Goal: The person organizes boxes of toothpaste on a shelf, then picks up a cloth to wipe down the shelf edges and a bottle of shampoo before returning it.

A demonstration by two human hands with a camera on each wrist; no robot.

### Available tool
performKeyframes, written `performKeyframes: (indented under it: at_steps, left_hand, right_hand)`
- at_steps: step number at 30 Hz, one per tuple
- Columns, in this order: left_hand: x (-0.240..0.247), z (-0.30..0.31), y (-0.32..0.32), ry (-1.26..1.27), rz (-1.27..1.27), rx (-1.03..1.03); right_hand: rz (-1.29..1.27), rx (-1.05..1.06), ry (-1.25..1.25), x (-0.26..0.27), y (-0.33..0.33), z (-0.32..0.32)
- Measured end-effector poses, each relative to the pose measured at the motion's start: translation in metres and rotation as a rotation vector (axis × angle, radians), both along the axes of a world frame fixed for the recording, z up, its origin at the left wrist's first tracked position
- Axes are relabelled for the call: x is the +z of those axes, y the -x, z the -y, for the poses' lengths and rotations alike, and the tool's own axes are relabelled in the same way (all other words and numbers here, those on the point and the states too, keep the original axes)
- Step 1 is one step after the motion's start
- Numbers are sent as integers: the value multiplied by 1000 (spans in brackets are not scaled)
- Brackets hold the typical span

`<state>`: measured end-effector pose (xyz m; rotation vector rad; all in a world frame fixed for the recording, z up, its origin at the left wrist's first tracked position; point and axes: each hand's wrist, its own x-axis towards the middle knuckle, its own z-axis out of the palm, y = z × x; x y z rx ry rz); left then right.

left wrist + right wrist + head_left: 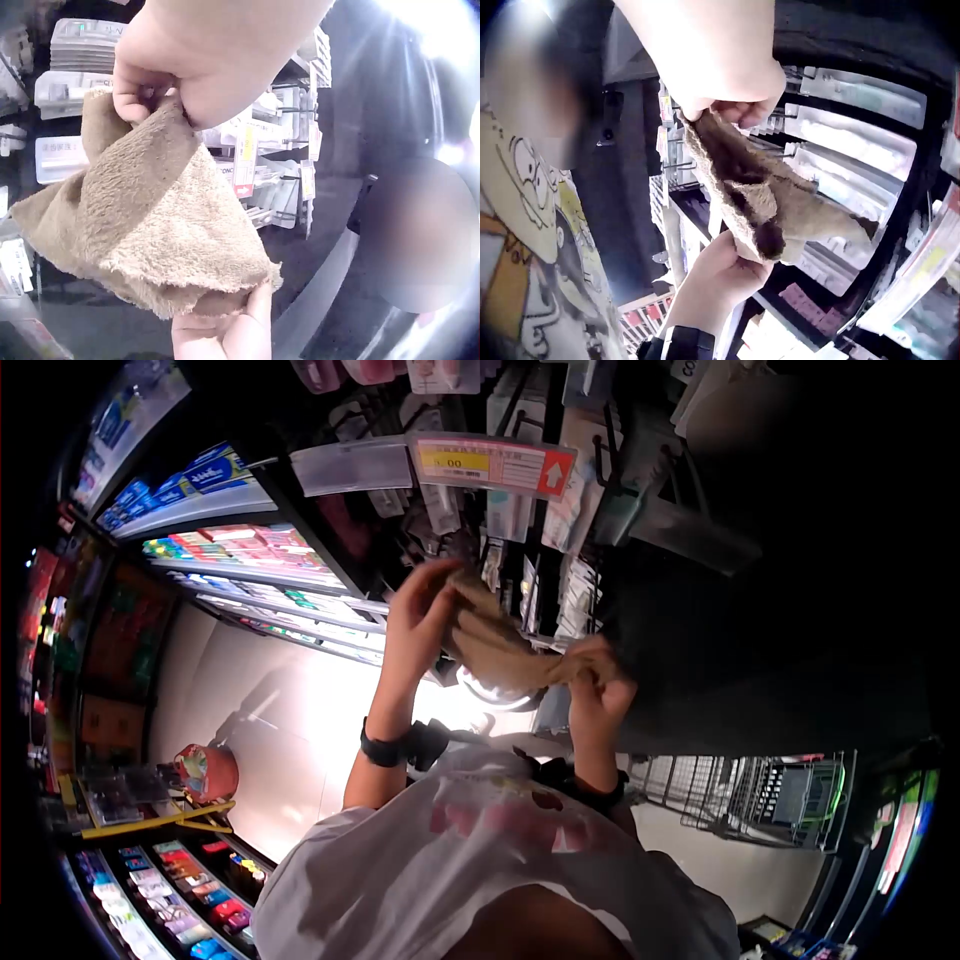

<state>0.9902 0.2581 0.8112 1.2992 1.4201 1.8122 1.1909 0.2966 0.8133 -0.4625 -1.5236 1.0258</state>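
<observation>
A brown fuzzy cloth is stretched between both hands in the head view. The left hand pinches its upper left end, and the right hand grips the bunched right end. In the left wrist view the cloth hangs in folds below the curled fingers of the left hand, the right hand at its lower edge. The right wrist view shows the cloth gathered with an open fold, pinched by the right hand above and the left hand below.
Hanging packages fill a rack in front, under a price label. Lit shelves stand at the left. A metal cart is at the right, and a red basket stands on the floor at the lower left.
</observation>
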Motion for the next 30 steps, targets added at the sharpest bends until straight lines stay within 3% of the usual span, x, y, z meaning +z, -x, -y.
performKeyframes:
  at_steps: [1, 4, 6, 7, 8, 10, 13, 14, 15, 16, 20, 22, 26, 28, 30]
  left_hand:
    - [0, 7, -2, 72, -14, 7]
    - [3, 24, -8, 245, -71, 42]
    - [5, 30, -9, 445, -426, -33]
    - [4, 31, -12, 278, -510, -42]
    - [4, 34, -14, 210, -473, -149]
    - [12, 41, -31, 244, -170, -398]
    - [32, 43, -54, 289, -477, -364]
    - [34, 42, -57, 337, -467, -348]
    - [24, 40, -57, 272, -294, -370]
    - [12, 36, -53, 207, -117, -399]
    - [6, 28, -40, 156, -115, -522]
    - [8, 23, -33, 156, -283, -461]
    - [-2, 16, -13, 127, 35, -441]
    - [-1, 17, -5, 172, 155, -495]
    - [-15, 13, 5, 241, 127, -444]
  right_hand:
    - [-12, -25, -141, -1, 3, -2]
    - [-55, -20, -256, -14, 4, 0]
    - [88, -85, -147, -10, 1, 9]
    - [131, -25, -41, -4, 4, 10]
    - [198, 70, 179, -11, 4, 10]
    - [112, 118, 301, -10, 17, 10]
    - [131, 294, 370, -25, 12, 4]
    - [97, 307, 366, -24, 12, 6]
    - [47, 380, 518, -19, 9, 9]
    - [43, 363, 505, -18, 8, 8]
    - [-57, 372, 527, -19, -7, 5]
    - [-85, 332, 569, -18, -8, 7]
    - [155, 260, 23, -3, 13, 6]
    - [-16, 353, 68, 9, 36, 16]
    - [-227, 627, 262, -3, 51, 16]
